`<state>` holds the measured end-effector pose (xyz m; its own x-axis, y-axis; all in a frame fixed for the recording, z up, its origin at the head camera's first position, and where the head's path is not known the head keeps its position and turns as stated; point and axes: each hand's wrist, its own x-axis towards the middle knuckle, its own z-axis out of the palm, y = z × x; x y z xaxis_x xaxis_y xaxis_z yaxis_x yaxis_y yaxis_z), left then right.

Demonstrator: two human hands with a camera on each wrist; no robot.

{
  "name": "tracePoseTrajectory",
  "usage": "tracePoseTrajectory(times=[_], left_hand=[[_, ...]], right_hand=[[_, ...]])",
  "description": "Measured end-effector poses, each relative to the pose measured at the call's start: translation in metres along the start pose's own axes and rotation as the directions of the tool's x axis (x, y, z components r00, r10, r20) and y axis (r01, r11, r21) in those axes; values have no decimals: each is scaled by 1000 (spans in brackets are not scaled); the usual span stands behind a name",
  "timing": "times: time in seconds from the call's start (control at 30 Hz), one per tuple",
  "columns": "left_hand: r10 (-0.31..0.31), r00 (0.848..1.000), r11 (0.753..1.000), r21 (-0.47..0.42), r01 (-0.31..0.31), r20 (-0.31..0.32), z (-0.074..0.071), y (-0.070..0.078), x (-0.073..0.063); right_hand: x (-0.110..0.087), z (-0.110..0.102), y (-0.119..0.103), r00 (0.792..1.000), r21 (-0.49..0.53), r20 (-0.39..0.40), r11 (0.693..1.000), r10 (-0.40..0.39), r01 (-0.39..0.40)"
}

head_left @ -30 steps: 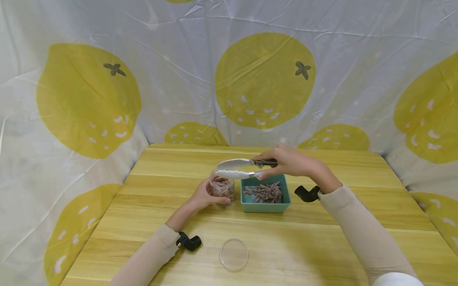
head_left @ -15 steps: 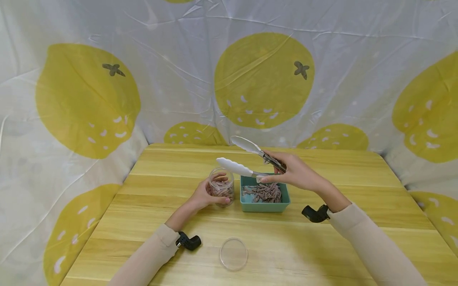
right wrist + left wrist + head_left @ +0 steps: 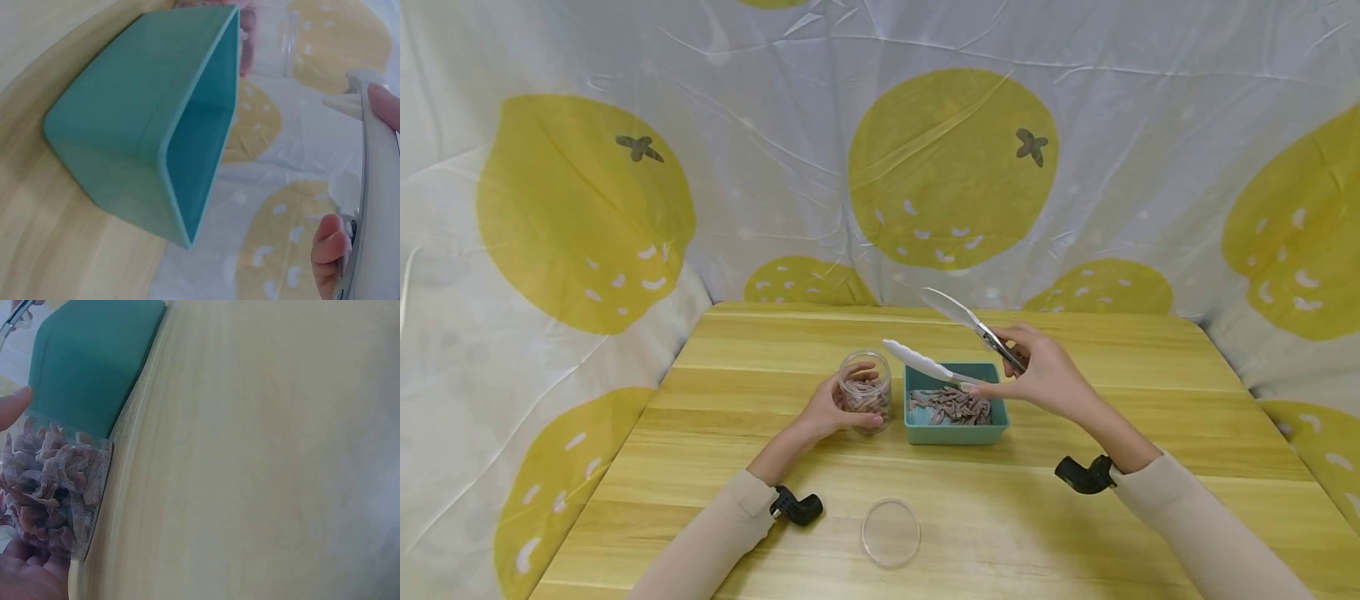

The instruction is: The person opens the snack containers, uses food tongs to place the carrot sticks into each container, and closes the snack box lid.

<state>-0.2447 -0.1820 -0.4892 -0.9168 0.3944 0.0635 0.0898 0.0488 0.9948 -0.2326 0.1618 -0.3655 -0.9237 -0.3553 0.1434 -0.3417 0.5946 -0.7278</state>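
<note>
My left hand (image 3: 822, 410) wraps round a clear jar (image 3: 865, 393) that stands on the table. Brownish-pink dried strips (image 3: 56, 481) fill much of the jar, seen close through its wall in the left wrist view. My right hand (image 3: 1051, 375) holds a pair of tongs (image 3: 928, 367) with white tips, thumb on one arm and fingers on the other. The tongs are spread with nothing between their tips, above the teal box (image 3: 958, 435). More of the strips (image 3: 962, 407) lie in the box, mostly toward its right side.
A round clear lid (image 3: 891, 533) lies flat on the wooden table (image 3: 760, 350) near its front. The box stands just right of the jar. A lemon-print cloth (image 3: 1097, 150) hangs behind the table and along its sides.
The right hand has drawn the tongs from over the jar to the right, above the box, and their arms have spread apart. The left hand and jar have stayed put.
</note>
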Motion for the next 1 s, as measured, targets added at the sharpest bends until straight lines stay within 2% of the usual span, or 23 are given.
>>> tracePoseTrajectory(times=[0.3,0.63,1.0], left_hand=[[-4,1000,1000,10,4,-7,0,1,0],[2,1000,1000,7,-2,7,1,0,-1],[-4,1000,1000,1,4,4,1,1,-1]], right_hand=[[-15,-8,18,999,-9,-43,1000,24,-24],[-32,-18,36,992,8,-77,995,104,-104],[-49,-28,54,958,3,-153,970,242,-244]])
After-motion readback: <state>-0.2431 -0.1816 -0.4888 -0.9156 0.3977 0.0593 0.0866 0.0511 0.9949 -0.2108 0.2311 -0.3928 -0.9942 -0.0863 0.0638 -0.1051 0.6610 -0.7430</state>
